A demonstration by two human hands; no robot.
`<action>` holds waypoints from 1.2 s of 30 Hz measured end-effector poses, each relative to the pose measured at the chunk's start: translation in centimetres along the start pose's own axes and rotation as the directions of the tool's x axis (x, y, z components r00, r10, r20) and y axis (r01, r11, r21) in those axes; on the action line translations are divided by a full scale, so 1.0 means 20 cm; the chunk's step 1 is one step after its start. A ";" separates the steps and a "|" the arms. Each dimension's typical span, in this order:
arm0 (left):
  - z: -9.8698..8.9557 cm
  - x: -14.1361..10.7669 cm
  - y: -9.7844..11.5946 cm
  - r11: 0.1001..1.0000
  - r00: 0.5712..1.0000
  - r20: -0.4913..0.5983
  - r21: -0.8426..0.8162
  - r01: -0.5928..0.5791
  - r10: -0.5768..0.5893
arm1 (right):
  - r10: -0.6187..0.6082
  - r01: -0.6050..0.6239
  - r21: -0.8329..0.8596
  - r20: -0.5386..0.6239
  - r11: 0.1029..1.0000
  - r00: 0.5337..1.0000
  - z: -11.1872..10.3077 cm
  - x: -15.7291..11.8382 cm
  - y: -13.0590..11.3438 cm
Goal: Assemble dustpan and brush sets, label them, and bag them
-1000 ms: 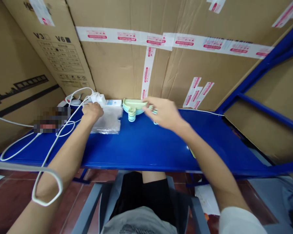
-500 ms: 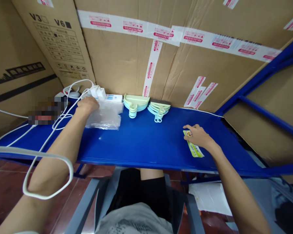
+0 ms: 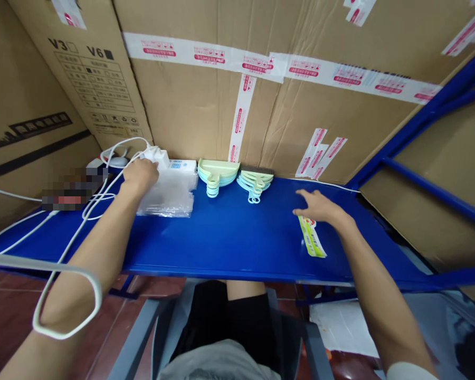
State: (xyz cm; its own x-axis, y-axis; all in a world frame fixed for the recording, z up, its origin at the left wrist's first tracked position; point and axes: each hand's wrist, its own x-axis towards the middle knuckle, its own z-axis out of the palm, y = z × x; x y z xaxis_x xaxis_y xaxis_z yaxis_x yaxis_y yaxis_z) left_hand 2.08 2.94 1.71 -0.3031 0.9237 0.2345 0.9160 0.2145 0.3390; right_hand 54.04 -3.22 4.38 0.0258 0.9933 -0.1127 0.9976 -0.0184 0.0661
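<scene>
My left hand (image 3: 141, 176) rests over the back left corner of a stack of clear plastic bags (image 3: 168, 195), beside a white plug (image 3: 157, 157); its fingers are curled and what they hold, if anything, is hidden. At the right, my right hand (image 3: 316, 205) has its fingers apart, just above a green and white printed card (image 3: 312, 238) lying on the blue table (image 3: 229, 237). Stacked green and blue dustpans (image 3: 218, 171) stand near the back, next to small matching brushes (image 3: 255, 182).
White cables (image 3: 79, 227) loop over the left side and across my left forearm. A white power strip (image 3: 184, 167) lies behind the bags. Cardboard (image 3: 198, 116) walls the back, and a blue metal frame (image 3: 435, 187) slants along the right.
My right hand has lifted off the printed card, its fingers spreading, and the card stays on the table. My left hand remains by the bags. The view has shifted slightly.
</scene>
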 end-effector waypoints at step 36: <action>0.21 -0.30 0.44 0.603 0.573 -0.229 0.086 -0.793 0.787 | 0.143 0.347 0.471 -0.735 0.811 0.663 0.14 0.42 0.28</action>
State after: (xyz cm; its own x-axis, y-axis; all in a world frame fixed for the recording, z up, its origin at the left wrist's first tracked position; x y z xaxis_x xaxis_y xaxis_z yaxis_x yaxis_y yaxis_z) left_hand 13.00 0.64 -0.53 0.4872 0.6254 0.6095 0.8150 -0.5764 -0.0600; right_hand 59.94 4.69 1.06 0.1129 0.7398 0.6633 0.8481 0.2760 -0.4523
